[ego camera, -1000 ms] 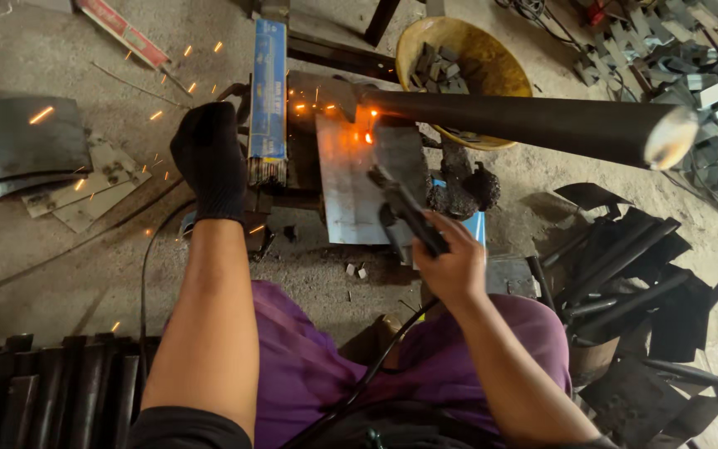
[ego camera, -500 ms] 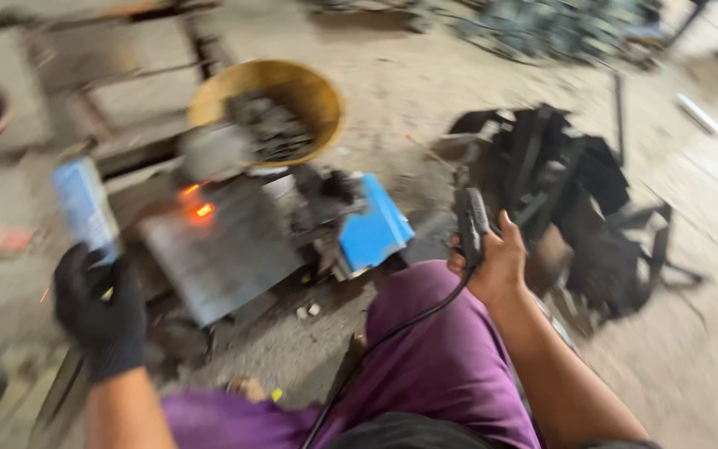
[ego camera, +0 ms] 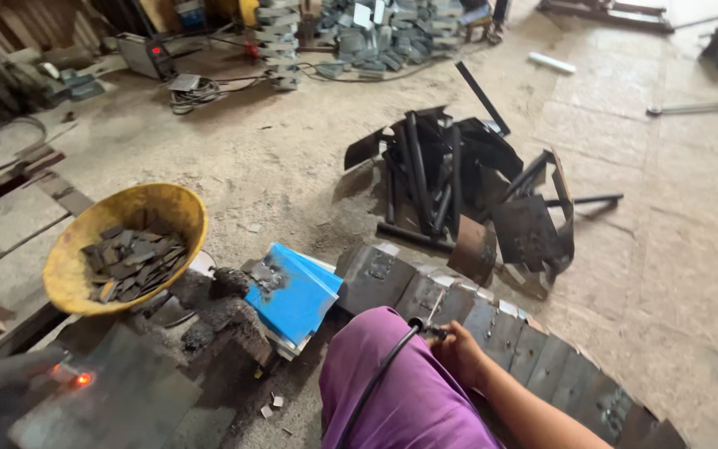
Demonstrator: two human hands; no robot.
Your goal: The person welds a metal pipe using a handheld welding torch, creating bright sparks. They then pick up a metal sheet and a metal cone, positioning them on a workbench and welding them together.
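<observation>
My right hand [ego camera: 461, 356] rests by my purple-clad knee [ego camera: 392, 391] and grips a welding electrode holder [ego camera: 427, 328], whose black cable [ego camera: 374, 384] runs down over the leg. Its tip lies over a row of grey metal plates [ego camera: 533, 345] on the floor. At the lower left a small spot glows orange [ego camera: 83, 380] on a steel plate [ego camera: 126, 403], beside the blurred end of a dark pipe [ego camera: 2, 374]. My left hand is out of the picture.
A yellow bowl [ego camera: 186, 209] holding several small metal pieces stands at the left. A blue box [ego camera: 297, 298] lies beside a dark lumpy block [ego camera: 218, 320]. Black welded parts [ego camera: 459, 191] are heaped ahead. Stacked metal pieces [ego camera: 392, 33] and a welding machine [ego camera: 147, 54] sit far back.
The view has swung right and up. The gloved left hand with the blue shield has left the picture. My right hand has lowered the holder beside my knee. Sparks have died to one glow.
</observation>
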